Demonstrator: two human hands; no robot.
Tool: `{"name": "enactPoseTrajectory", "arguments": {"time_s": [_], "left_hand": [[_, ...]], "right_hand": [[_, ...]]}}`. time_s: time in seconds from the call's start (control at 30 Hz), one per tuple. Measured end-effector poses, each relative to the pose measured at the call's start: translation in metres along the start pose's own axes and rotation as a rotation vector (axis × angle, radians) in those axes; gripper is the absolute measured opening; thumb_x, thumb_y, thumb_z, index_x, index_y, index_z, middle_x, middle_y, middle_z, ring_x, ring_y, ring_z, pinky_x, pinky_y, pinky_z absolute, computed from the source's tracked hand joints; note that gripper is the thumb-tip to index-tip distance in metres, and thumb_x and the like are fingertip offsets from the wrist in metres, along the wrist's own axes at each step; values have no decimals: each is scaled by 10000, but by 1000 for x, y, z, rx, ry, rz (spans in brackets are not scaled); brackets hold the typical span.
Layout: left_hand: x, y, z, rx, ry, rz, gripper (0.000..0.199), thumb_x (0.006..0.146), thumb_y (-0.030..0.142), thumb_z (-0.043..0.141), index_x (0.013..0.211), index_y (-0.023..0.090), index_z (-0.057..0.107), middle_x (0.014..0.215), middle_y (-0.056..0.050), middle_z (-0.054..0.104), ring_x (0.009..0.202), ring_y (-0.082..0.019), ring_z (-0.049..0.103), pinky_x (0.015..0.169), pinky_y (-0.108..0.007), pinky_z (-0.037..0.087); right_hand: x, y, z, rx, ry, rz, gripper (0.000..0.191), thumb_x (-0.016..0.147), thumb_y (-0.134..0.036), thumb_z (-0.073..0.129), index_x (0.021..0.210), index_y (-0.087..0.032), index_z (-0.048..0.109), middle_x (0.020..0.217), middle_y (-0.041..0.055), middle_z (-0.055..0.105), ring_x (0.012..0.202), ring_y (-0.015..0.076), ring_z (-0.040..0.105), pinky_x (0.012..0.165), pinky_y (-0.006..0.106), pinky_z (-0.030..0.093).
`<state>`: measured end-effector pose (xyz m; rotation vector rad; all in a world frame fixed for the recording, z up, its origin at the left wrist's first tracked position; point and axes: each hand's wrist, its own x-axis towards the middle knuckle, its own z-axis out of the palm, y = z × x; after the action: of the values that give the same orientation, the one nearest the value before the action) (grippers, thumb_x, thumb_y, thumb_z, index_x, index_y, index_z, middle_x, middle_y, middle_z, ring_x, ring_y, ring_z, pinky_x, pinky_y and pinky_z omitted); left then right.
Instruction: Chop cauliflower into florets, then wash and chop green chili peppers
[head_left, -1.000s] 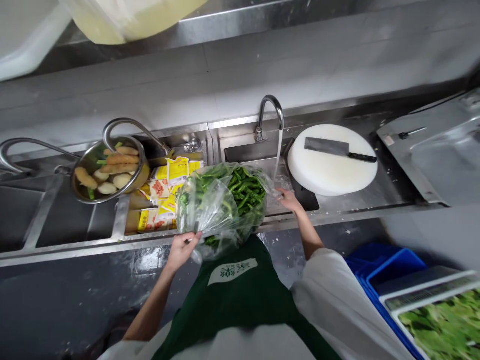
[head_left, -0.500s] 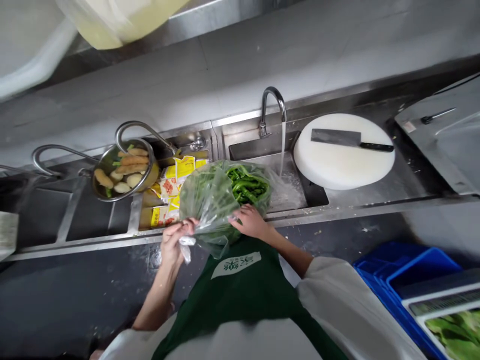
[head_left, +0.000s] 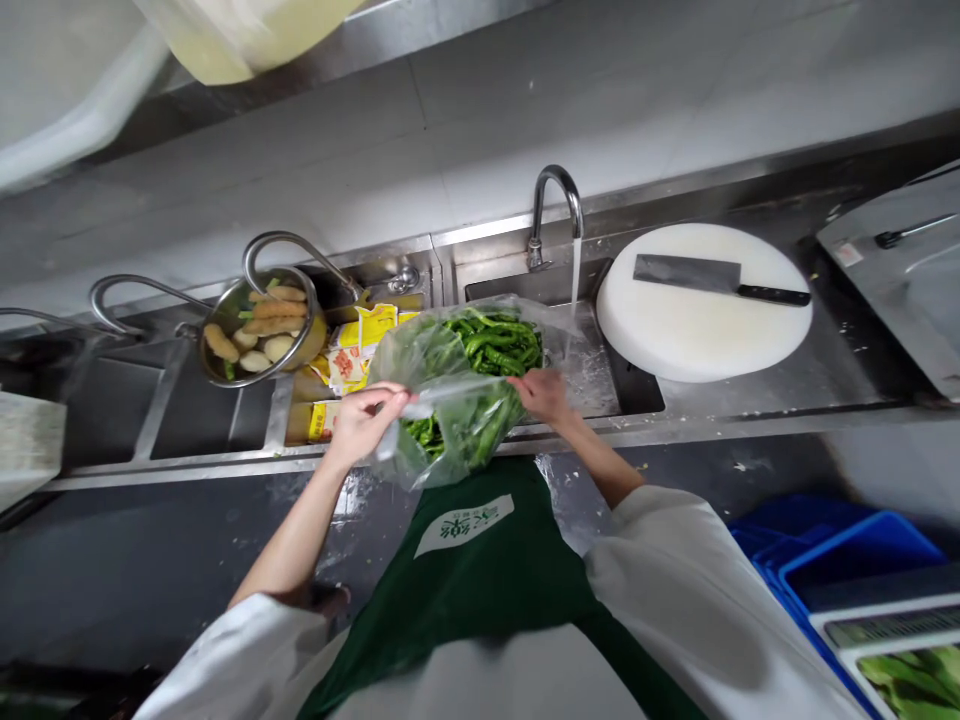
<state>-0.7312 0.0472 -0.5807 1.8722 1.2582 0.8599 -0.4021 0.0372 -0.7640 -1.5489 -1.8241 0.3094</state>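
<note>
A clear plastic bag (head_left: 457, 400) full of long green peppers (head_left: 499, 342) rests over the front edge of the sink, its mouth partly open. My left hand (head_left: 367, 422) pinches the bag's rim on the left. On the right, my right hand (head_left: 541, 394) grips the rim, with the plastic stretched between both hands. Behind the bag, water runs from a curved faucet (head_left: 556, 175) into the sink basin (head_left: 592, 375).
A round white cutting board (head_left: 705, 335) with a cleaver (head_left: 686, 272) lies right of the sink. To the left are yellow packets (head_left: 375, 325) and a metal pot (head_left: 304, 350) of carrots and potatoes. Blue crates (head_left: 862, 550) stand at the lower right.
My left hand has moved up and right, and my right hand slightly up and right. The bag's rim is now drawn out between them, and more peppers show.
</note>
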Motion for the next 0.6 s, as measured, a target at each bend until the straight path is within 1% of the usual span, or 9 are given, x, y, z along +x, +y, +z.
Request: {"name": "enactPoseTrajectory", "arguments": {"time_s": [0.03,0.1,0.17,0.23,0.27,0.33,0.43,0.53,0.6], "left_hand": [[12,-8,-1,16,-2,47,350,907,465,669,727,178,753,983,-95,785,883,-205,721,838,-320,576],[33,-37,-2,96,116,75,341,919,495,636,836,188,757,1167,-107,752,1095,-242,693,1011,-394,539],[43,-77,5,239,243,-2,359,890,529,659,990,196,749,1242,-118,713,1240,-277,622,1105,-452,474],[43,-116,23,343,148,-151,457,848,547,705,1137,194,716,1255,-134,693,1284,-311,583,1125,-492,441],[41,-131,35,377,86,-192,481,858,546,695,1183,191,699,1248,-139,688,1279,-319,579,1124,-505,434],[39,-147,65,436,18,-152,438,924,517,614,1200,187,689,1233,-146,675,1262,-318,572,1128,-507,417],[52,-143,109,488,-19,16,368,1014,419,450,1011,173,724,1100,-144,662,1144,-289,600,1072,-443,446],[77,-132,144,455,-125,18,385,1021,333,412,791,174,677,904,-107,620,905,-238,625,921,-370,491],[88,-130,162,390,-243,-17,335,1007,332,451,796,179,662,858,-78,610,852,-217,616,878,-345,492]], "right_hand": [[6,20,-2,14,13,145,591,1016,-588,447,564,-210,491,554,22,514,579,145,468,608,300,345],[9,59,-6,63,17,398,586,985,-635,417,596,-211,526,563,47,560,596,169,506,620,307,386],[-1,87,-9,143,68,552,586,965,-657,371,714,-187,614,666,91,656,674,200,583,669,317,457],[-22,93,-7,245,178,656,631,960,-662,326,941,-140,681,901,153,736,847,235,657,801,360,521],[-35,87,-3,302,226,693,662,966,-658,310,1074,-120,680,1042,179,738,958,250,669,888,391,527],[-64,58,9,364,244,693,699,993,-636,288,1294,-102,625,1279,209,678,1182,275,628,1043,448,482],[-102,2,29,243,167,592,745,996,-648,356,1498,-113,488,1567,240,439,1469,335,400,1175,530,365],[-120,-33,39,22,-7,548,898,920,-696,521,1592,-123,360,1648,277,262,1528,435,259,1162,622,334],[-120,-36,38,-104,-125,563,921,894,-679,586,1608,-152,339,1619,272,318,1493,477,297,1138,644,342]]}}
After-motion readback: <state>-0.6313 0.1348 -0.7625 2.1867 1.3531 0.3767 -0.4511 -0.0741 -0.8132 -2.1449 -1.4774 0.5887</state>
